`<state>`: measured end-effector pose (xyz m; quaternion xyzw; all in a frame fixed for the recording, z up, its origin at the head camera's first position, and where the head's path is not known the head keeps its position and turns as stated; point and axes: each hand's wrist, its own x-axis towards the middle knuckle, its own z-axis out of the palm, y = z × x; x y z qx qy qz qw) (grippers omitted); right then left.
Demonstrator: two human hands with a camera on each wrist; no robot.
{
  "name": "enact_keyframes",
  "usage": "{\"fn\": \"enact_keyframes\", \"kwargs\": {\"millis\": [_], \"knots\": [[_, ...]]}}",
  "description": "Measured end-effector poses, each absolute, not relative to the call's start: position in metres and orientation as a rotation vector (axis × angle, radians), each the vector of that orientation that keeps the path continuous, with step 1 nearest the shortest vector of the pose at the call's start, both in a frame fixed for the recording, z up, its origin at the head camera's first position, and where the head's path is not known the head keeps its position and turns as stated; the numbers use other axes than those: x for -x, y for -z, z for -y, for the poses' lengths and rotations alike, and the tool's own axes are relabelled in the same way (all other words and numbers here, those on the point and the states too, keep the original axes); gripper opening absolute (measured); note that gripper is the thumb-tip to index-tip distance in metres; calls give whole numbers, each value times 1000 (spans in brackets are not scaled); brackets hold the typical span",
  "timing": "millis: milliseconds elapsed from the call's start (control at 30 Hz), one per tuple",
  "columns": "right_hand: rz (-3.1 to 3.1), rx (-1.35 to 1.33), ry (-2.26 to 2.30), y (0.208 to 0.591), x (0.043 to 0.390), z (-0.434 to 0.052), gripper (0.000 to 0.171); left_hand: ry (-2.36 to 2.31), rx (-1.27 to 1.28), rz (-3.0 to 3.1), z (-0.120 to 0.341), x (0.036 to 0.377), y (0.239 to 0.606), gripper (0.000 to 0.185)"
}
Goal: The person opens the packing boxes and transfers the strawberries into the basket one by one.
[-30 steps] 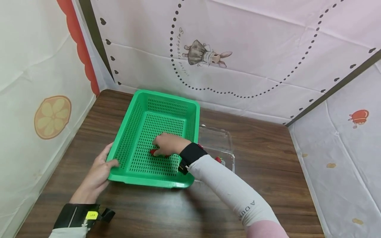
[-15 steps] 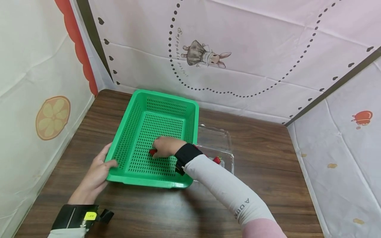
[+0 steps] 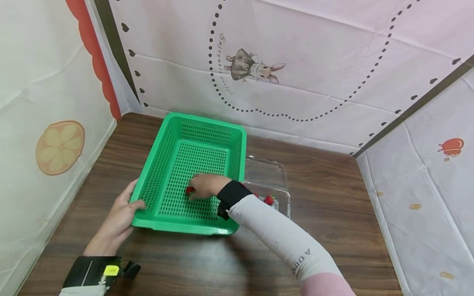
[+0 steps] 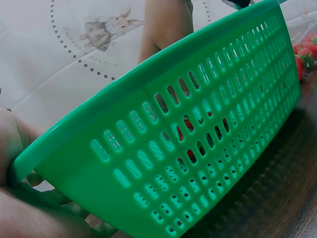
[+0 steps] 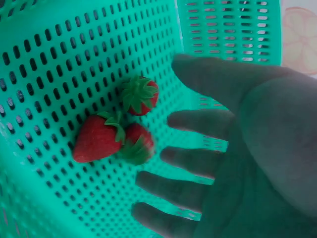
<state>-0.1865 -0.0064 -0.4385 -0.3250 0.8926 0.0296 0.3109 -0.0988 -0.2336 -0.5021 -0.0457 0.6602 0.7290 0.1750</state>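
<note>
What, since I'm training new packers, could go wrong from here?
Three strawberries lie loose in the green basket, so they might roll if the left hand, gripping its rim, tips it. The right hand, fingers spread close by, could knock them. The right sleeve crosses over the clear container, so it might brush the red berries there.

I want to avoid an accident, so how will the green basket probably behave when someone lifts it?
The green basket is probably light for its size, because it is widely perforated. It seems fairly stiff: it shows no bend where the left hand grips it. If tilted, the three strawberries inside may roll, as they lie loose.
</note>
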Motion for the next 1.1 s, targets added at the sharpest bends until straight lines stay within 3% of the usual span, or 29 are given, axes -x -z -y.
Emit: {"fn": "enact_keyframes", "kwargs": {"millis": [167,700,1100], "knots": [[-2401,905,-54,427,184,5,61,-2064,131,-1866,234,99,503,88],[-2625,1074,359,364,151,-54,45,-2041,123,-1918,234,97,501,84],[-2733,937,524,369,141,-123,40,-1973,128,-1961,235,100,506,87]]}}
